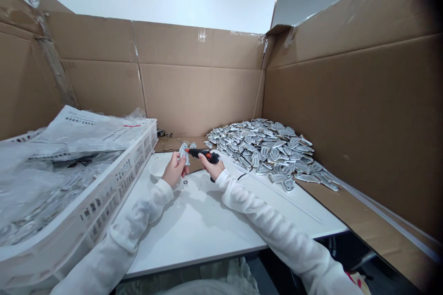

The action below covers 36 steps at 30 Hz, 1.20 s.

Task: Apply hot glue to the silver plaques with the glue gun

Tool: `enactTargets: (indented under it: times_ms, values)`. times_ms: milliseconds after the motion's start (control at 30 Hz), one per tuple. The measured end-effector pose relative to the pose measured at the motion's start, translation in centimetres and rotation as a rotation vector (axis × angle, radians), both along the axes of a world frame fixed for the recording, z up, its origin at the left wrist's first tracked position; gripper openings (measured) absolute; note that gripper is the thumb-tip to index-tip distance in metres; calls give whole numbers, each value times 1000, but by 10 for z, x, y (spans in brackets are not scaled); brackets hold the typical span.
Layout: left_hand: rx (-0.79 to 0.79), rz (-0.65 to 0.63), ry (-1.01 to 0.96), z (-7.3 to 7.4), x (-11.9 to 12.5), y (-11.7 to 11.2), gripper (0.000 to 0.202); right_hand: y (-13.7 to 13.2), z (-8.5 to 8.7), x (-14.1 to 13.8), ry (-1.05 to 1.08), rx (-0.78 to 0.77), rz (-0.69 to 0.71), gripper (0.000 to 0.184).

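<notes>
My left hand [175, 169] is closed around a small silver metal part [184, 152], holding it upright above the white table [207, 221]. My right hand [212, 168] grips a black and orange screwdriver [202, 153] that lies level, its tip against the part. Both arms wear white sleeves. A large pile of the same silver parts [266, 147] lies just to the right of my hands. A small black ring [185, 182] rests on the table below my left hand.
A white plastic crate [104, 193] at the left holds plastic bags and printed sheets. Cardboard walls [197, 87] enclose the table at the back, left and right. A small white dish [157, 168] sits behind my left hand. A cardboard sheet [346, 212] lies at the right.
</notes>
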<state>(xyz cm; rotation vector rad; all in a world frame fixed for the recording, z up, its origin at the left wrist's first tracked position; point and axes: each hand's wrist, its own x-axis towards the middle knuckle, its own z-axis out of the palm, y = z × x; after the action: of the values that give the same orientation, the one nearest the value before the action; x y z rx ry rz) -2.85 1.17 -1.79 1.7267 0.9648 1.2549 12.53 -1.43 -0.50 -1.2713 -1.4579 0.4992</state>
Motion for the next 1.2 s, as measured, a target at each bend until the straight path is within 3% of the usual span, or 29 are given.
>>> enactTargets:
  times_ms: [700,933,1067,1200]
  values:
    - [-71,2,-55,2,1,0,32,1,0,0,-126,27,-33,37]
    - [-80,73,-10,5,-4,0,27,6,6,7,128,-76,-174,44]
    - [-73,96,-14,10,-8,0,22,12,7,11,321,-165,-104,47]
    - [12,180,-22,13,-13,5,19,15,2,8,412,-91,14,45]
